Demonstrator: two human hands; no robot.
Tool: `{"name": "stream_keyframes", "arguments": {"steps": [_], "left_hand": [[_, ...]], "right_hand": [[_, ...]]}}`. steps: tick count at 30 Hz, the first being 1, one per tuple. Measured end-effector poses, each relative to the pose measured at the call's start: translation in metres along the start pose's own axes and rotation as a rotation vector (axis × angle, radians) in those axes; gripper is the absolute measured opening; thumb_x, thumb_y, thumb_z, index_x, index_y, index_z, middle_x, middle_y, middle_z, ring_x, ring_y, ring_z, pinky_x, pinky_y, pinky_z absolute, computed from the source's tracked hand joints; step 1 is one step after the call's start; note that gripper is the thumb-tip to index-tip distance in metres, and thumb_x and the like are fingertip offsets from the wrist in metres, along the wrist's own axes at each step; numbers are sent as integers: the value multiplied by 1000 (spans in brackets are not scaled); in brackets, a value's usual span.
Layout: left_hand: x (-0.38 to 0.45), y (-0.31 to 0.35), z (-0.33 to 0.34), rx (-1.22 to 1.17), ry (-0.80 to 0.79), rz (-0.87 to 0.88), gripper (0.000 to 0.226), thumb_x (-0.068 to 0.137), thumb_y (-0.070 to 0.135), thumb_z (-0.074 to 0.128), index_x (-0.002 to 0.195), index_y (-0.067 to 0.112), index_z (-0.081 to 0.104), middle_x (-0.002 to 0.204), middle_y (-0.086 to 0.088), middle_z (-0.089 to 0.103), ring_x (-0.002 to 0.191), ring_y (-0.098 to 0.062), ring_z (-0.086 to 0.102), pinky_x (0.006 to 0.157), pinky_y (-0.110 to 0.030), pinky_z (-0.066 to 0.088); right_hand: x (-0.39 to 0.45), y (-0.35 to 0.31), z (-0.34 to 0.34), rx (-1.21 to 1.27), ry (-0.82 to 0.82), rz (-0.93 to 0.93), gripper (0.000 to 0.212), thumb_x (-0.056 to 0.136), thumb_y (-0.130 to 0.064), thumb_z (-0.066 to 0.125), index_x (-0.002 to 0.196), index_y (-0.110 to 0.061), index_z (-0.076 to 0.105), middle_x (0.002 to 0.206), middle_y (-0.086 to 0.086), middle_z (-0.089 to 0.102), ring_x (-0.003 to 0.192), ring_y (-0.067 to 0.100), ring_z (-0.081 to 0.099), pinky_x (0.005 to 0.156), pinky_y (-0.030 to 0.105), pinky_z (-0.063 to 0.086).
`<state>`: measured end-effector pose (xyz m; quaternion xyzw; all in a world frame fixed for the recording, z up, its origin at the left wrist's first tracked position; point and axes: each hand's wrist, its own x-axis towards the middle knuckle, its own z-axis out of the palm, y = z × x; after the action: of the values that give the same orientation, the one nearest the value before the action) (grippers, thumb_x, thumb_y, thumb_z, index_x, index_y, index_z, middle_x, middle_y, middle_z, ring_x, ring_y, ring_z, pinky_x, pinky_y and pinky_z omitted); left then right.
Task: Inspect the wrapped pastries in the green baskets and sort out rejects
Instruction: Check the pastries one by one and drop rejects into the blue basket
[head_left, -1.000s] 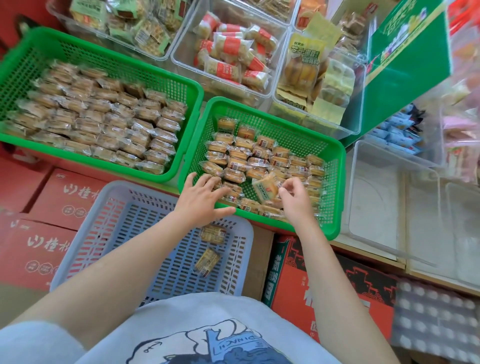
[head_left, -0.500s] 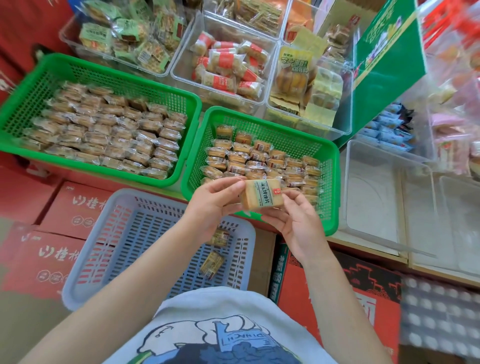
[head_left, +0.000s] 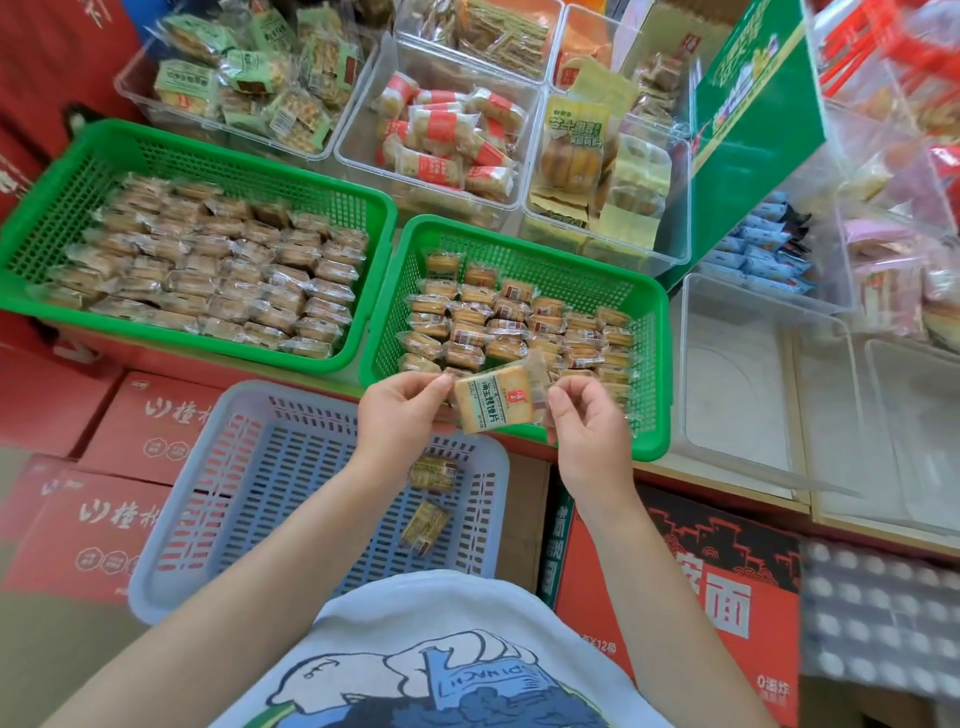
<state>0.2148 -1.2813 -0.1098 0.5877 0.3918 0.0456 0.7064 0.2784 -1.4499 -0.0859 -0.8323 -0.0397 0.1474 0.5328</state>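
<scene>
I hold one wrapped pastry (head_left: 493, 401) face up over the near rim of the right green basket (head_left: 655, 364). My left hand (head_left: 400, 415) pinches its left wrapper end and my right hand (head_left: 584, 426) pinches its right end. Rows of wrapped pastries (head_left: 519, 325) fill that basket's near half. The left green basket (head_left: 47, 208) is packed with rows of wrapped pastries (head_left: 218, 260). Below my hands, the blue-grey basket (head_left: 208, 467) holds two wrapped pastries (head_left: 428, 501).
Clear bins of other packaged snacks (head_left: 447, 140) line the back. An empty clear bin (head_left: 753, 389) stands right of the right green basket, beside a green sign board (head_left: 753, 135). Red cartons (head_left: 156, 421) lie under the baskets.
My right hand lifted one pastry out of the right green basket, my left hand joined it, and both now hold it by the wrapper ends, spread a little wider.
</scene>
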Motion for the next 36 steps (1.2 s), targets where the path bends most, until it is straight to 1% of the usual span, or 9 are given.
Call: {"name": "stream_keyframes", "arguments": {"steps": [6,11,18,22,24,26,30,33,36], "left_hand": [[5,-1,1,94,-140,93,18,103,13,54,89,10,66,86,-10,71,79,-17,69,62,-27,58],[2,-1,3,162,-213,130,19,105,14,50,90,13,62,82,-4,67,72,-17,67,57,-27,57],[-12,-4,15,133,-187,114,17,108,24,43,102,12,55,65,-10,60,42,-13,49,41,-27,39],[-13,3,7,-72,-417,-54,18,104,24,51,116,11,57,63,-9,60,53,-23,60,55,-33,51],[-14,4,-1,-124,-601,-117,35,92,21,65,123,11,55,73,-9,65,62,-21,64,58,-29,55],[-15,2,-9,-123,-724,-139,51,81,11,72,128,13,52,78,-6,67,67,-19,65,62,-26,55],[-14,-7,-19,-85,-767,-172,60,80,-1,72,134,11,51,81,-6,66,68,-16,65,65,-25,53],[-12,-12,-26,-45,-809,-192,57,89,-2,69,141,10,50,92,-12,65,70,-17,62,66,-25,51],[-9,-14,-31,38,-837,-150,47,92,2,65,134,23,59,94,-13,67,75,-21,57,71,-31,48]], "right_hand": [[2,1,-5,138,-63,192,12,105,-15,47,97,-13,55,80,3,62,64,12,52,59,30,44],[0,-2,-7,122,-99,136,17,106,-24,47,94,-14,55,74,0,62,58,11,49,52,24,41],[-13,5,9,-61,144,48,20,107,-26,41,93,-15,50,89,13,64,76,27,61,63,41,50],[-24,4,7,-24,282,41,18,107,-28,43,90,-26,49,87,3,66,73,14,62,61,32,50],[-29,4,1,-24,342,29,18,106,-27,43,89,-27,49,87,-1,65,74,9,61,63,27,49],[-35,7,-1,-11,385,40,17,106,-28,44,90,-26,50,90,0,67,83,14,65,71,32,53],[-46,16,6,106,402,169,21,104,-34,46,85,-38,55,92,5,72,90,30,70,82,55,57],[-54,18,7,269,408,236,15,104,-33,48,95,-29,59,92,6,74,80,21,72,66,41,60],[-65,13,5,506,269,272,30,103,-36,49,107,-7,57,72,5,61,48,10,45,42,22,34]]}}
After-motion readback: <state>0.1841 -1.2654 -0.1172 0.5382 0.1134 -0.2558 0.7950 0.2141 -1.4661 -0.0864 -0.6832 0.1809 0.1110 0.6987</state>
